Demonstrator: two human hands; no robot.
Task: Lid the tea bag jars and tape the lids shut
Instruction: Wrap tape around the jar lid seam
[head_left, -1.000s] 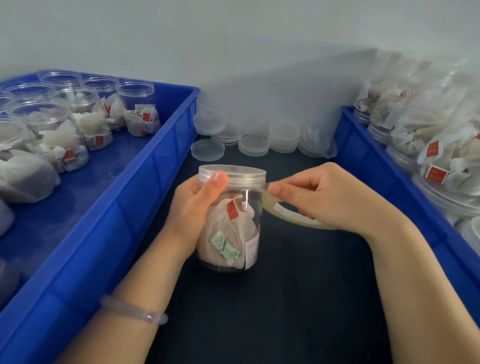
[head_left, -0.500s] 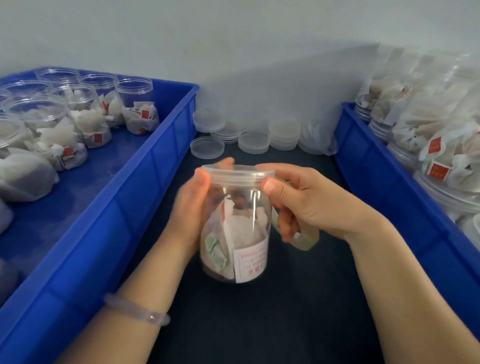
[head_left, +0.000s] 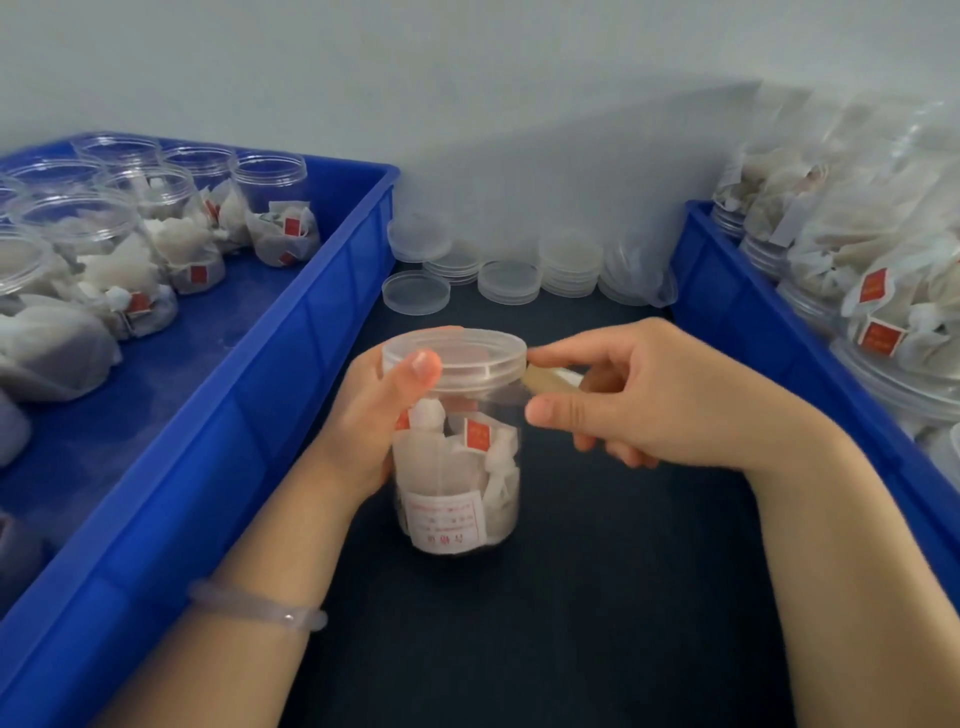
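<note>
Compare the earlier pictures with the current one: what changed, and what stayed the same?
The jar was turned: its white label swung from the right side round to the front. The left hand still grips it, thumb on the lid; the right hand still holds the tape roll beside the lid. Blue trays and spare lids did not move.

Jar (head_left: 457, 467) turned since a second ago
Its white label (head_left: 443, 525) now faces front; the right hand (head_left: 639, 400) has drawn back to the lid (head_left: 454, 358) edge, pinching the tape roll (head_left: 545, 382)
</note>
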